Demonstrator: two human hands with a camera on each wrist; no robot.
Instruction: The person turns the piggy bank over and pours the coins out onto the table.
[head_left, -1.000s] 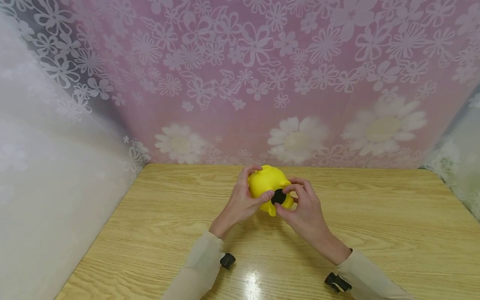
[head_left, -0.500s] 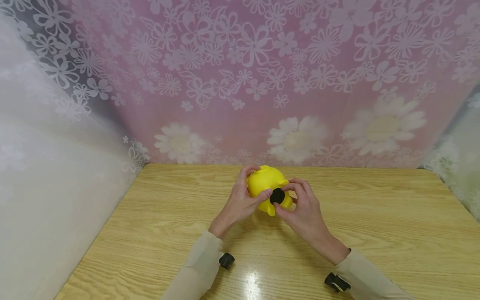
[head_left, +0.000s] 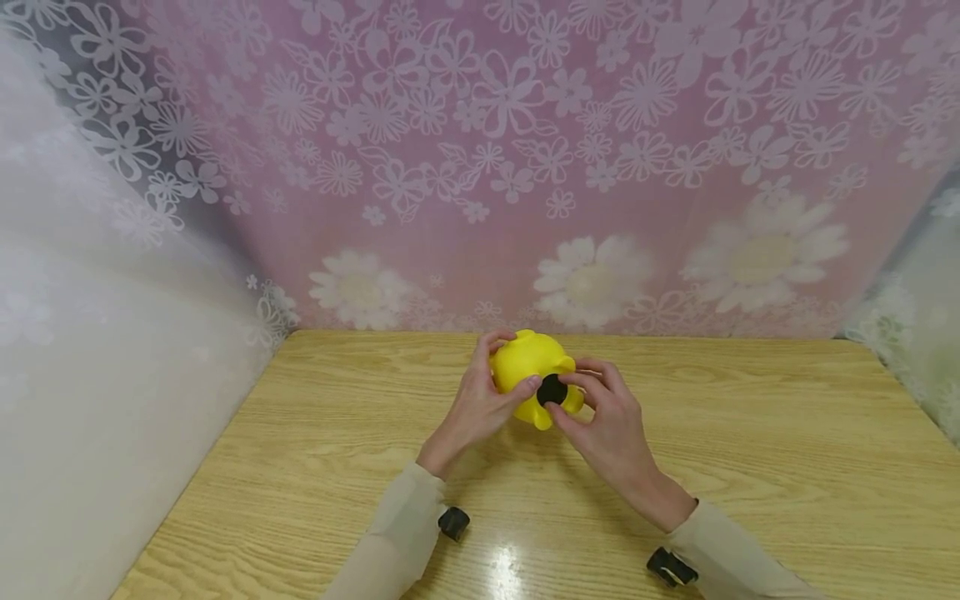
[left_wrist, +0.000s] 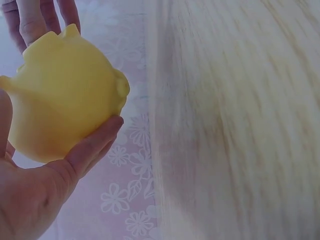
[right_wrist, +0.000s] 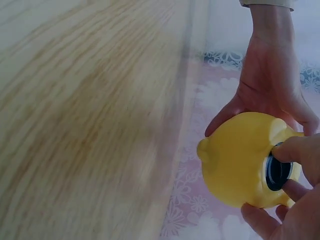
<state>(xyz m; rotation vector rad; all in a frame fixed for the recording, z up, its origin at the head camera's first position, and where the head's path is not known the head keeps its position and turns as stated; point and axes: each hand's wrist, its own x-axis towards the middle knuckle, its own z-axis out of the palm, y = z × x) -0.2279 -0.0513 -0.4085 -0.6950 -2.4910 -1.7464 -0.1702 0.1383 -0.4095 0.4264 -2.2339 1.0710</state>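
Observation:
A round yellow piggy bank (head_left: pixel 527 362) with stubby feet is held tilted above the table, its underside turned toward my right hand. My left hand (head_left: pixel 478 398) grips its body from the left, thumb across the underside, fingers around the far side. A round black plug (head_left: pixel 552 390) sits in the underside. My right hand (head_left: pixel 609 421) pinches the plug's rim between thumb and index finger, while other fingers touch the yellow body. In the right wrist view the black plug (right_wrist: pixel 278 170) is level in its opening, and the yellow body (right_wrist: pixel 235 160) rests against the left palm.
The wooden table (head_left: pixel 337 467) lies beneath both hands. A pink flowered curtain (head_left: pixel 480 167) hangs along its far edge, and a pale sheet (head_left: pixel 112 375) hangs at the left. Small black devices (head_left: pixel 453 523) are strapped near both wrists.
The piggy bank and both hands have drifted slightly to the left. The grip and the finger positions on the plug look nearly the same.

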